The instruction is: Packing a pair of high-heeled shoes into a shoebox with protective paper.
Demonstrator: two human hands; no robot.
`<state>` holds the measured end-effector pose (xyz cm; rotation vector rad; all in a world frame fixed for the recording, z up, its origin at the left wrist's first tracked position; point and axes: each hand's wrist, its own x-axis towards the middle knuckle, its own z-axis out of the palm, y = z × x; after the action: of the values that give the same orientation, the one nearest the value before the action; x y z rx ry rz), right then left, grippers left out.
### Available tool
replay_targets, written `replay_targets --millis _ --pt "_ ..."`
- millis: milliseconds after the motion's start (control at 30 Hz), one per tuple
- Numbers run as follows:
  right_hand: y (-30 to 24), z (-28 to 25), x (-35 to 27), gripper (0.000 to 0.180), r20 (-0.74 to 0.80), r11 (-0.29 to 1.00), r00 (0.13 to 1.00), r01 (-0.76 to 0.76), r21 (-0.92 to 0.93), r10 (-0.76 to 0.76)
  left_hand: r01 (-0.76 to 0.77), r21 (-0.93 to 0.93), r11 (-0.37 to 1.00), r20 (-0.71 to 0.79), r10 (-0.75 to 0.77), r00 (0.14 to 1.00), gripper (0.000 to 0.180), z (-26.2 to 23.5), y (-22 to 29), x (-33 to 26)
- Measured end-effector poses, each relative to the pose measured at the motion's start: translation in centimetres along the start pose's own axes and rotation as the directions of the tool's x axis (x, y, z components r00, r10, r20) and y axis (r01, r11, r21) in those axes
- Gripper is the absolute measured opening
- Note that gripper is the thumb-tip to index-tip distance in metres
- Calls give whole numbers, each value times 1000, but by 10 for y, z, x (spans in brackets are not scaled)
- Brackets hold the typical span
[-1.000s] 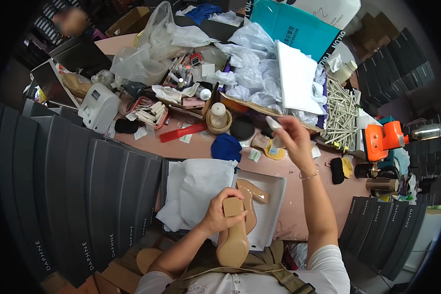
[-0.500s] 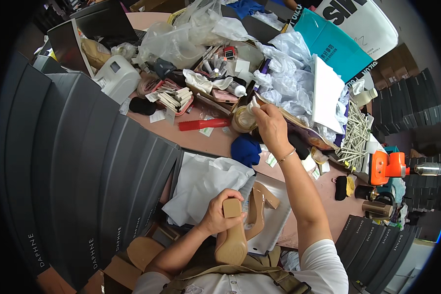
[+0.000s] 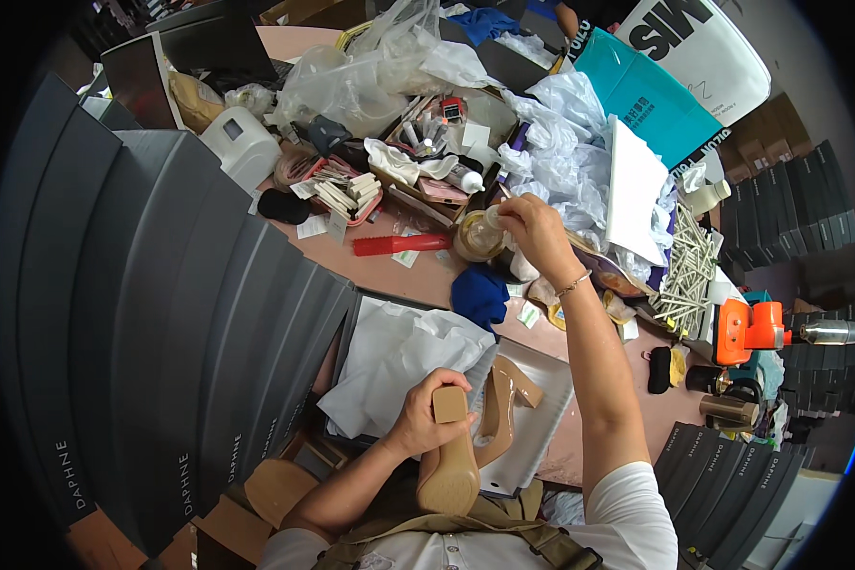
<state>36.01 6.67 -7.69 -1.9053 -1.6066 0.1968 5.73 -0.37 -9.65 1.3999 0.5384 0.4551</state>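
Left hand (image 3: 434, 410): clamped around a tan high-heeled shoe (image 3: 449, 483) near the heel end. Shoe is sole up, heel tip between thumb and fingers, toe toward the person's body. The thick heel seems to serve as a handle, leaving the sole and the far-side upper uncovered.

Right hand (image 3: 534, 228): reaching out ahead and to the right, fingertips pinched together on a small pale scrap (image 3: 493, 217) at a round bottle (image 3: 475, 244). Touching or just above its mouth, cannot tell; the fingers hide it.

Just right of left hand: a second shoe (image 3: 497, 426), glossy tan, lying on its side in an open box (image 3: 553, 404). Probably boxed so the pair stays together. Ahead of the same hand, white paper (image 3: 399, 347) lies loose over the box's left part, perhaps as padding.

Near right hand, toward the body: blue cloth (image 3: 480, 296) on the pink counter (image 3: 426, 281). Left of that hand: red brush (image 3: 401, 245), then a red basket of white sticks (image 3: 353, 197). Small things appear gathered here for easy reach.

Beyond right hand: crumpled white wrapping (image 3: 562, 152) in a large carton. Farther right, a heap of pale sticks (image 3: 686, 271), then an orange tool (image 3: 749, 328), nozzle pointing away from the hand.

Outermost, left of left hand: tall row of dark grey boxes (image 3: 176, 285), standing on end, likely to save space.
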Motion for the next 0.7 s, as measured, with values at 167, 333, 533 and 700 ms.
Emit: replay_targets --millis 167,333,533,700 --pt "-1 7 -7 14 -182 991 981 -41 124 63 -70 17 997 -36 71 997 40 2 -2 0" --pt "4 34 -28 19 -238 998 969 -70 5 70 -2 -11 1000 -19 2 1000 41 -1 1 -3" --pt "10 52 -31 38 -224 998 974 -6 60 20 2 58 998 -14 -1 1000 41 -4 10 -6" --pt "-1 26 -54 33 -414 933 859 -178 312 302 -88 63 994 -44 91 995 39 -6 21 -10"
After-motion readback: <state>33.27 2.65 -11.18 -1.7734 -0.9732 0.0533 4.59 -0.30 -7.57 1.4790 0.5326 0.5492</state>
